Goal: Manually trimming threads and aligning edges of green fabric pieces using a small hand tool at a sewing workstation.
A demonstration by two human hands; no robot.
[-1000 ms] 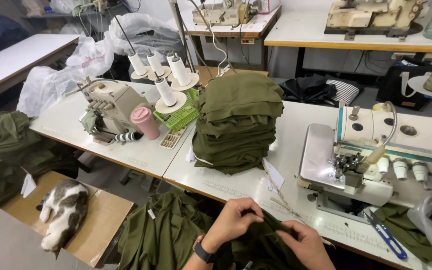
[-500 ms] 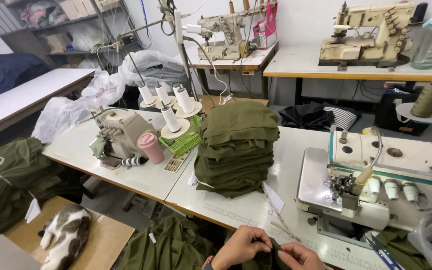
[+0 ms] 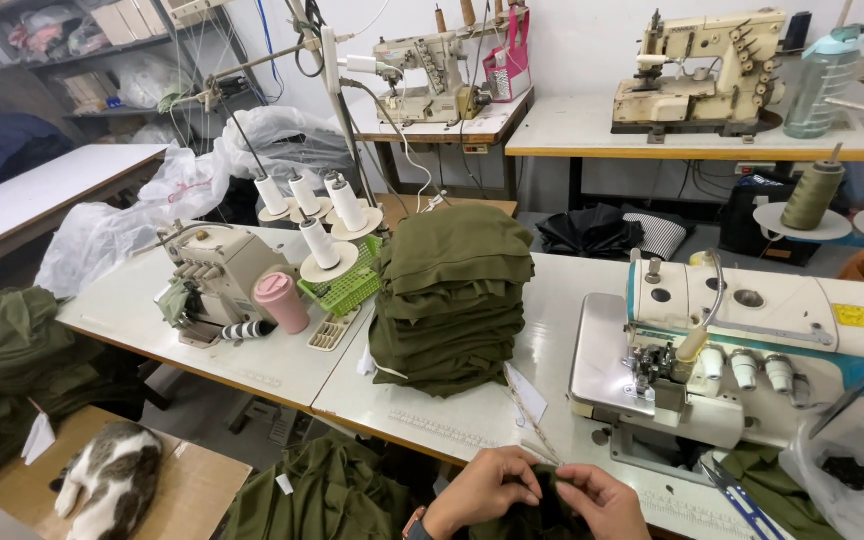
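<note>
both hands, left hand [image 3: 482,490] and right hand [image 3: 600,500], now sit lower at the near edge, still pinching olive fabric [image 3: 542,515] beside the overlock machine [image 3: 742,350].

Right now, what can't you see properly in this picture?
Head view only:
- Both hands: the bottom edge cuts off the wrists.
- Olive fabric piece in the hands: mostly cut off by that edge and covered by fingers.
- Cat: its head is hidden, curled away.
- Blue scissors: handles run off the bottom edge.
</note>
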